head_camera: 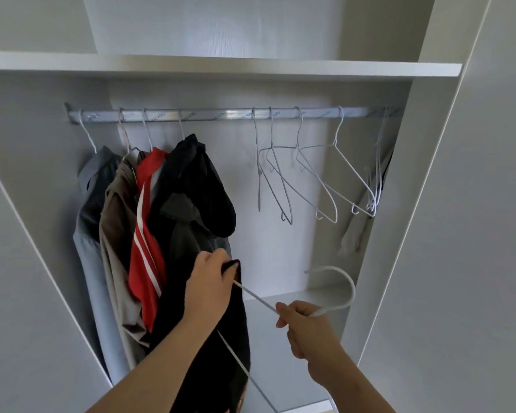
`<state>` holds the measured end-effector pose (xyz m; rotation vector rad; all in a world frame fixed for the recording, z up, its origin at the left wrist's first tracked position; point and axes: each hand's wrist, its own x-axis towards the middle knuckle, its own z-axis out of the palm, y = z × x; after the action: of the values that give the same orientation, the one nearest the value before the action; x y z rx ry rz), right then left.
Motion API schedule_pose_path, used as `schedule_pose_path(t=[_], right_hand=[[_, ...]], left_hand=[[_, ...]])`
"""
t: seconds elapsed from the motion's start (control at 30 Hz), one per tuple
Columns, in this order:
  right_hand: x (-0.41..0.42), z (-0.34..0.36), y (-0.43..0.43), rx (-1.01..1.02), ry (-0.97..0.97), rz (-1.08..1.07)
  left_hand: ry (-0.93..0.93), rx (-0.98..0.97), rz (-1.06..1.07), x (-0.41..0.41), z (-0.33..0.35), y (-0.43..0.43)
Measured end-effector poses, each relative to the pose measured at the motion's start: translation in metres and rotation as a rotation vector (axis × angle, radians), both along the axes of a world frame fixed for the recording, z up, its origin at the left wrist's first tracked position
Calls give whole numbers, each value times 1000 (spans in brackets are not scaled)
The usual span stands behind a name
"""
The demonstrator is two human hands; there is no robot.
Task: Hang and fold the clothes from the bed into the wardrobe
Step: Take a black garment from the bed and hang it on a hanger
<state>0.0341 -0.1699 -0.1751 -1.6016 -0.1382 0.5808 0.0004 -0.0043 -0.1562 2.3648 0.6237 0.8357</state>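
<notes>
Head cam, close, facing wardrobe [429, 204]

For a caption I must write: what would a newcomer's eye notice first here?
The red garment with white stripes stands out among darker clothes at the left of the rail. In front, the left hand pinches a black garment while the right hand holds a white wire hanger. Empty hangers hang at the right.

White wardrobe [280, 248]; shelf [221, 67] over metal rail [215, 114].

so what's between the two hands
In the head view, a bare arm of the white hanger runs from the left hand, pinching a black garment, to the right hand.
</notes>
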Motion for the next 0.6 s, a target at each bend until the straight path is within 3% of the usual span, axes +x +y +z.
schedule_pose_path(t=[0.23, 0.27, 0.37, 0.43, 0.6], right_hand=[[-5, 15, 10, 108, -14, -64], [-3, 18, 8, 111, -36, -90], [3, 26, 1, 123, -112, -140], [5, 29, -3, 148, -154, -139], [9, 38, -9, 142, -277, -119]], left_hand=[[41, -73, -444, -10, 5, -45], [54, -5, -479, -11, 7, -42], [78, 578, -417, -14, 8, -27], [42, 803, -351, -17, 6, -20], [-108, 867, -289, -9, 20, -7]])
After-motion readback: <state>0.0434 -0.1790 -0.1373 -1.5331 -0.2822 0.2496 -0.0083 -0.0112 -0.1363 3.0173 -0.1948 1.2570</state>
